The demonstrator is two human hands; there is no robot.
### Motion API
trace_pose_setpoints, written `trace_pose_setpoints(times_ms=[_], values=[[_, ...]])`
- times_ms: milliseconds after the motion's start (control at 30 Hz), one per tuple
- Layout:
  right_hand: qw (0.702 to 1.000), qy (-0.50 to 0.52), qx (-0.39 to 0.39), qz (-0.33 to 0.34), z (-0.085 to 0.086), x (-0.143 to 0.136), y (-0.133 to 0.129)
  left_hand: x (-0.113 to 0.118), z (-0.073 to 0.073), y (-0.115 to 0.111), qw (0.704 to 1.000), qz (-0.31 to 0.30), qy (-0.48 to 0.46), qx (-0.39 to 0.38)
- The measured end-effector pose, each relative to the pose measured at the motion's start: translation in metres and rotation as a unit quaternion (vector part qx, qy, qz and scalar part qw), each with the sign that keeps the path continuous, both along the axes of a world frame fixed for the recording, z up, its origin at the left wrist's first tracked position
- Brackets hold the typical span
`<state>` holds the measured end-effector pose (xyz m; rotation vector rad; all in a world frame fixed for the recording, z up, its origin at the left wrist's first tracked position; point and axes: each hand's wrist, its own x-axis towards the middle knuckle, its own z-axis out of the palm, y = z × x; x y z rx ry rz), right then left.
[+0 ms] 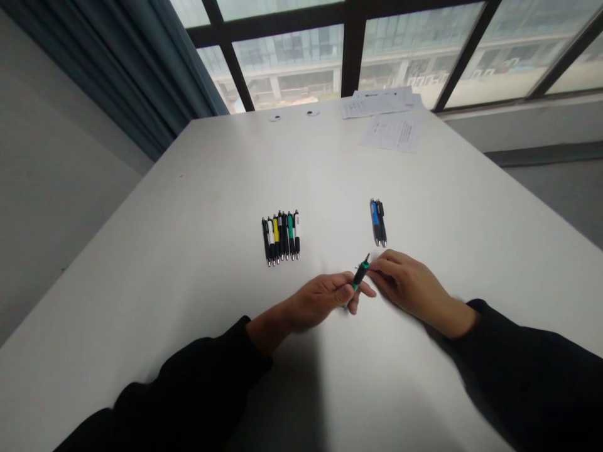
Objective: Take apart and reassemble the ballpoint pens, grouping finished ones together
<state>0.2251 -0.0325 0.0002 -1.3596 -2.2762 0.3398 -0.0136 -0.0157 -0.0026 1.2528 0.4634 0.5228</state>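
My left hand (325, 296) is closed around a green-and-black pen (360, 274), held aslant with its writing end pointing up and to the right. A thin grey point sticks out at that end. Beside it, my right hand (409, 284) has thumb and fingers pinched together; whatever they hold, if anything, is too small to make out. Beyond the left hand lies a row of several pens (281, 238), with black, white, yellow and green barrels. Past the right hand, a blue pen (375, 216) and a black pen (381, 223) lie side by side.
The white table (155, 251) reaches to the window. Printed papers (391, 129) lie at its far right edge, and two round cable-hole covers (313, 113) sit along the far edge. A blue-grey curtain (136, 69) hangs at the left.
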Motion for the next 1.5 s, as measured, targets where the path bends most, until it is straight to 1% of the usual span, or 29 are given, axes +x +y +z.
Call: trace_pose_setpoints(times_ms=[67, 133, 200, 233, 267, 300, 367, 433, 467, 533, 600, 700, 767, 833, 1000, 1100, 1367, 1500], values=[[1.000, -0.007, 0.010, 0.011, 0.002, -0.002, 0.000, -0.001, 0.000, 0.001, 1.000, -0.002, 0.007, -0.004], [1.000, 0.014, 0.001, 0.024, 0.004, -0.002, -0.001, -0.002, 0.000, 0.002, 1.000, 0.000, 0.008, -0.007], [0.996, 0.074, -0.043, 0.026, 0.006, 0.001, -0.003, -0.001, 0.001, 0.001, 1.000, 0.001, 0.013, -0.019], [0.990, 0.117, -0.080, 0.020, 0.007, 0.004, -0.004, -0.001, 0.002, 0.001, 0.999, -0.002, 0.018, -0.031], [0.978, 0.165, -0.126, 0.009, 0.008, 0.007, -0.005, -0.001, 0.003, 0.000, 0.999, -0.007, 0.026, -0.045], [0.961, 0.214, -0.177, -0.006, 0.008, 0.010, -0.005, -0.001, 0.004, -0.001, 0.998, -0.013, 0.034, -0.057], [0.911, 0.309, -0.270, -0.033, 0.008, 0.016, -0.006, -0.001, 0.007, -0.003, 0.996, -0.026, 0.054, -0.071], [0.861, 0.388, -0.326, -0.044, 0.007, 0.020, -0.005, -0.001, 0.010, -0.005, 0.994, -0.037, 0.071, -0.071], [0.841, 0.421, -0.336, -0.046, 0.007, 0.022, -0.004, -0.001, 0.012, -0.005, 0.994, -0.042, 0.078, -0.071], [0.813, 0.469, -0.343, -0.046, 0.007, 0.024, -0.003, -0.002, 0.014, -0.006, 0.993, -0.048, 0.087, -0.070], [0.798, 0.494, -0.341, -0.050, 0.009, 0.024, -0.003, -0.002, 0.015, -0.006, 0.992, -0.055, 0.094, -0.065], [0.785, 0.514, -0.342, -0.050, 0.015, 0.023, -0.004, -0.003, 0.016, -0.005, 0.991, -0.065, 0.104, -0.055], [0.778, 0.522, -0.347, -0.041, 0.018, 0.022, -0.004, -0.003, 0.017, -0.005, 0.990, -0.068, 0.111, -0.053], [0.780, 0.518, -0.349, -0.033, 0.020, 0.022, -0.004, -0.003, 0.017, -0.005, 0.989, -0.069, 0.117, -0.051], [0.806, 0.482, -0.341, -0.041, 0.019, 0.023, -0.003, -0.004, 0.017, -0.005, 0.989, -0.072, 0.124, -0.042], [0.815, 0.469, -0.338, -0.050, 0.019, 0.023, -0.004, -0.005, 0.017, -0.005, 0.988, -0.074, 0.123, -0.048], [0.809, 0.479, -0.338, -0.038, 0.019, 0.024, -0.003, -0.004, 0.015, -0.005, 0.989, -0.071, 0.117, -0.056], [0.817, 0.466, -0.340, -0.033, 0.015, 0.027, -0.004, -0.005, 0.014, -0.006, 0.989, -0.071, 0.114, -0.052]])
